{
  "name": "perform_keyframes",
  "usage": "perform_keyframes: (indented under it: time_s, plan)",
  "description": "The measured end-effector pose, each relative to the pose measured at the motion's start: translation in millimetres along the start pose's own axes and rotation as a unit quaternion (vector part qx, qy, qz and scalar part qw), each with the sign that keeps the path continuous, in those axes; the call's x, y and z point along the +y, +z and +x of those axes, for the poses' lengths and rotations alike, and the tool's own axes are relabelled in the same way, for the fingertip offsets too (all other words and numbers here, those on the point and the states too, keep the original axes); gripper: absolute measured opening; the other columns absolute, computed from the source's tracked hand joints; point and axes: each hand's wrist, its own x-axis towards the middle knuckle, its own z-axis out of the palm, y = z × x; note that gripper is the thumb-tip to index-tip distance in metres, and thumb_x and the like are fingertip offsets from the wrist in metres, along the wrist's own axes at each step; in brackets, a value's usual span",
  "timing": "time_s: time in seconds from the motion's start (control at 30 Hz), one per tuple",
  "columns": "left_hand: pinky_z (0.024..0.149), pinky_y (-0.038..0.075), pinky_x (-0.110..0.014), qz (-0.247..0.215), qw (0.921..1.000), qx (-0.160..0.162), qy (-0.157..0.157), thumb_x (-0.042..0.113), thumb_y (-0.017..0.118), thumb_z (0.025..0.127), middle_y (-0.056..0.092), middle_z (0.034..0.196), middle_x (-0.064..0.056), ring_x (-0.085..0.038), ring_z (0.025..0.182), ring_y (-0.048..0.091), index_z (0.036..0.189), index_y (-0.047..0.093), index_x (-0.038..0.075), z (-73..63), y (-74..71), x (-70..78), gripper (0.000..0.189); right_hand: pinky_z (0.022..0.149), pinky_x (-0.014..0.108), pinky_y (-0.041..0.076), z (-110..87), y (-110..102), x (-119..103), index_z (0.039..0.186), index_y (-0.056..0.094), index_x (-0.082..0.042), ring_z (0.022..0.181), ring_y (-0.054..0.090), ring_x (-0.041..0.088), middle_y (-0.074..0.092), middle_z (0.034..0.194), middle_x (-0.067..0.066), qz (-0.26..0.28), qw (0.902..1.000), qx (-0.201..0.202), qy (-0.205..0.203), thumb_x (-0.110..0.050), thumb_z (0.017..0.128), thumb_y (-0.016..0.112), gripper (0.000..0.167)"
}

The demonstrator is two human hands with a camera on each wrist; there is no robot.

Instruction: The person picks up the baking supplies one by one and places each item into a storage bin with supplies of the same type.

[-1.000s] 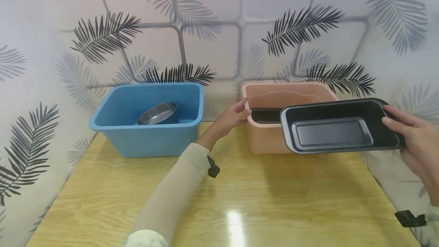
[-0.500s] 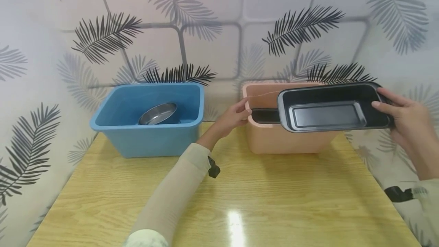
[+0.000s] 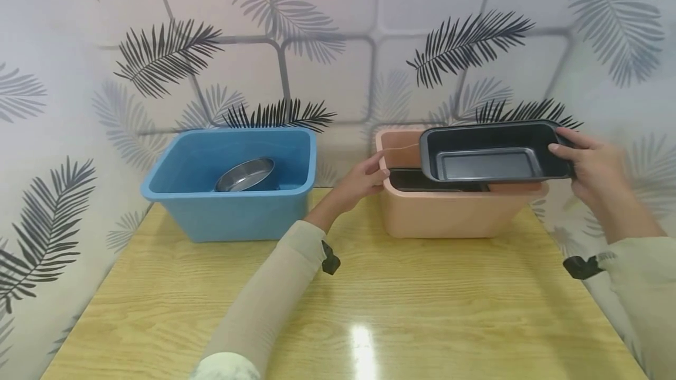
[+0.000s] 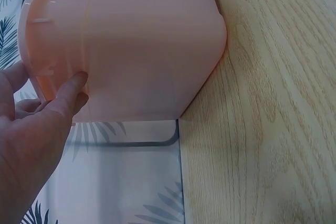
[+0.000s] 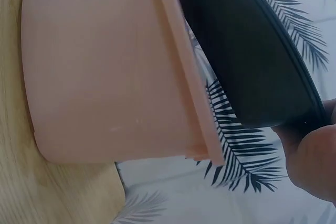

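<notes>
My right hand [image 3: 597, 172] grips the right end of a black loaf pan [image 3: 486, 154], thumb on the inside wall. The pan is tilted toward me over the pink bin [image 3: 438, 216], and its near edge overlaps the bin's opening in the head view. In the right wrist view the pan's dark underside [image 5: 247, 51] shows above the bin's rim. My left hand [image 3: 361, 180] holds the bin's left rim; in the left wrist view its fingers [image 4: 71, 90] lie against the outer wall. Inside the pink bin sits another dark pan [image 3: 409, 180], partly hidden.
To the left stands a blue bin [image 3: 232, 216] with a round metal pan [image 3: 245, 175] leaning inside it. Both bins are at the back of the wooden table [image 3: 338, 309], against a wall covering [image 3: 327, 87] with a leaf pattern.
My right hand has carried the loaf pan up and leftward, from beside the pink bin to over its opening. My left hand has stayed on the rim.
</notes>
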Motion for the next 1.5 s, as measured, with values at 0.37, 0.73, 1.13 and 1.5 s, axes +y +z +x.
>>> perform_keyframes:
  time_s: [0.37,0.73,1.13,1.5]
  plan:
    - [0.115,0.041,-0.048,0.018,0.9998,0.001,0.000,0.015,0.051,0.107,0.022,0.166,-0.020,-0.033,0.147,0.038,0.163,0.014,0.011,0.6,1.4,-1.3,0.068,0.086,0.013,0.055,29.6,14.6,23.6,0.149,0.049,-0.026,0.120,0.059,-0.002,0.008,0.167,-0.018,-0.157,0.9830,0.072,0.062,-0.016,0.089,0.078,0.068]
    - [0.114,0.041,-0.051,0.032,0.9994,0.005,0.006,0.013,0.050,0.107,0.025,0.165,-0.020,-0.033,0.147,0.038,0.163,0.017,0.012,0.5,0.0,-0.3,0.065,0.121,0.036,0.033,55.2,33.9,55.7,0.157,0.036,-0.021,0.154,0.021,0.025,0.008,0.170,-0.007,-0.295,0.9522,0.056,0.058,-0.024,0.101,0.063,0.062]
    - [0.115,0.041,-0.049,0.016,0.9998,0.013,-0.003,0.012,0.053,0.105,0.025,0.165,-0.018,-0.033,0.147,0.037,0.163,0.018,0.014,-0.9,2.7,1.5,0.067,0.106,0.027,0.050,72.1,43.7,68.1,0.156,0.038,-0.014,0.144,0.042,0.027,0.017,0.169,0.005,-0.364,0.9282,0.050,0.059,-0.017,0.103,0.059,0.056]
    - [0.116,0.040,-0.049,0.006,1.0000,0.008,0.000,0.009,0.049,0.106,0.026,0.165,-0.017,-0.034,0.147,0.037,0.163,0.017,0.013,0.1,2.4,0.7,0.065,0.084,0.017,0.058,80.3,40.4,73.7,0.155,0.038,-0.003,0.081,0.066,-0.006,0.039,0.158,0.017,-0.325,0.9429,-0.029,0.067,-0.012,0.103,0.058,0.056]
